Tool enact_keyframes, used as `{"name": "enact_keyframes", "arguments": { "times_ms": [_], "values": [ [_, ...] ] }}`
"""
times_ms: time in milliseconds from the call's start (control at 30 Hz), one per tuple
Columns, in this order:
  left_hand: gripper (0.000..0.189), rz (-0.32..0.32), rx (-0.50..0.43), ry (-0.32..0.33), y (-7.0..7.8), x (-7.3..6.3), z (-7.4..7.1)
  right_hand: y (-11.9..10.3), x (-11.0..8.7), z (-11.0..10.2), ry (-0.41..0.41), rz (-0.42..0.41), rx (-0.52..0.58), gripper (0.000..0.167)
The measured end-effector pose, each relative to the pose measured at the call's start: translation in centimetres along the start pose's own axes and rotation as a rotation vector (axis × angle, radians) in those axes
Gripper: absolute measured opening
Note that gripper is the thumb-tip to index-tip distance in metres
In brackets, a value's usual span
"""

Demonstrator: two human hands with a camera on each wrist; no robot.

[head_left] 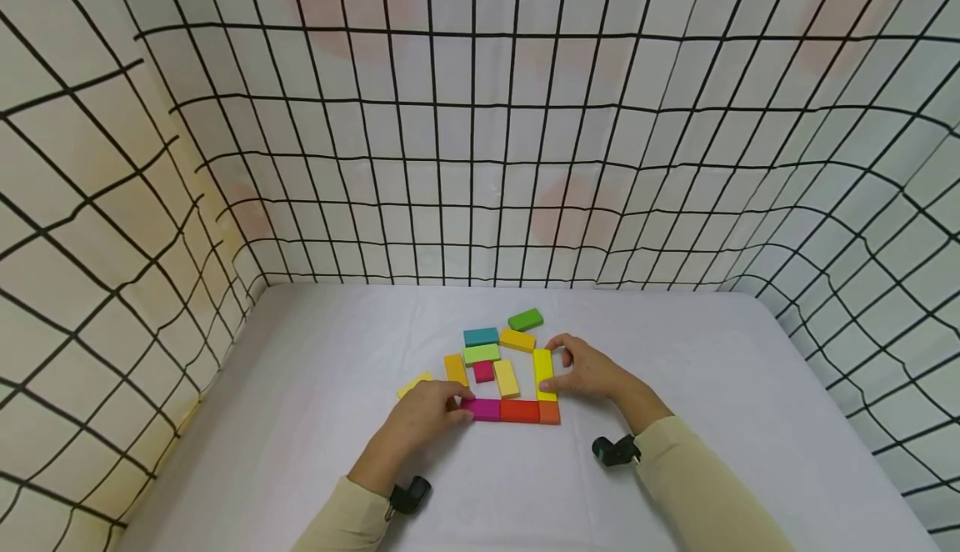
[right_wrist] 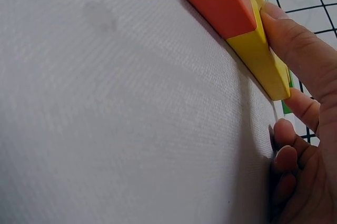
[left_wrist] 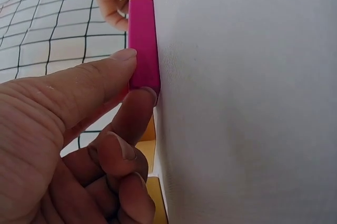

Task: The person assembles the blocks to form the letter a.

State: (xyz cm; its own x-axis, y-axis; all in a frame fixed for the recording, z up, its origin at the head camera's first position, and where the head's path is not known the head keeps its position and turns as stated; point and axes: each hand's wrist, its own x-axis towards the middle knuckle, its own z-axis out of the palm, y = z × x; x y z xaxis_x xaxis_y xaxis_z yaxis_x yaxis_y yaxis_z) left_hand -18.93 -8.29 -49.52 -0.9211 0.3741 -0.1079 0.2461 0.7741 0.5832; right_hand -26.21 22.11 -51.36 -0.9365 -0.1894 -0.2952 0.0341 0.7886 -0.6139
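My left hand (head_left: 429, 408) holds the left end of a magenta block (head_left: 486, 410), thumb on its face and index finger at its end, as the left wrist view shows. That block lies in a straight row with a red block (head_left: 520, 411) and a short orange-red block (head_left: 549, 413). With thumb and index finger spread along it, my right hand (head_left: 592, 371) holds a bright yellow block (head_left: 544, 373) lengthwise. This block runs away from me off the row's right end, meeting the orange-red block (right_wrist: 218, 0) in the right wrist view.
Inside the corner lie a pale yellow block (head_left: 506, 378) and a small crimson block (head_left: 483, 371). Behind are lime (head_left: 481, 354), teal (head_left: 481, 337), amber (head_left: 517, 340) and green (head_left: 526, 319) blocks. Left are an orange-yellow block (head_left: 455, 370) and a yellow one (head_left: 414, 385). Black wire grid (head_left: 472, 160) encloses the table.
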Motion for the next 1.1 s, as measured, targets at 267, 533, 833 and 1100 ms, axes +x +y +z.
{"name": "enact_keyframes", "arguments": {
  "times_ms": [267,533,833,1100],
  "values": [
    [0.024,-0.027,-0.058,-0.013,0.0,-0.1,0.0,0.2,0.0,0.1,0.007,0.006,0.010,0.075],
    [0.024,-0.054,-0.089,-0.019,-0.3,0.0,0.1,-0.2,-0.2,0.1,0.012,-0.014,0.039,0.078],
    [0.024,-0.075,-0.138,-0.029,-0.8,0.1,0.2,-2.9,-0.9,1.0,0.062,-0.237,-0.204,0.065],
    [0.024,-0.062,-0.158,-0.022,-1.0,0.1,0.3,-5.3,-0.7,1.4,-0.018,-0.312,-0.388,0.055]
  ]
}}
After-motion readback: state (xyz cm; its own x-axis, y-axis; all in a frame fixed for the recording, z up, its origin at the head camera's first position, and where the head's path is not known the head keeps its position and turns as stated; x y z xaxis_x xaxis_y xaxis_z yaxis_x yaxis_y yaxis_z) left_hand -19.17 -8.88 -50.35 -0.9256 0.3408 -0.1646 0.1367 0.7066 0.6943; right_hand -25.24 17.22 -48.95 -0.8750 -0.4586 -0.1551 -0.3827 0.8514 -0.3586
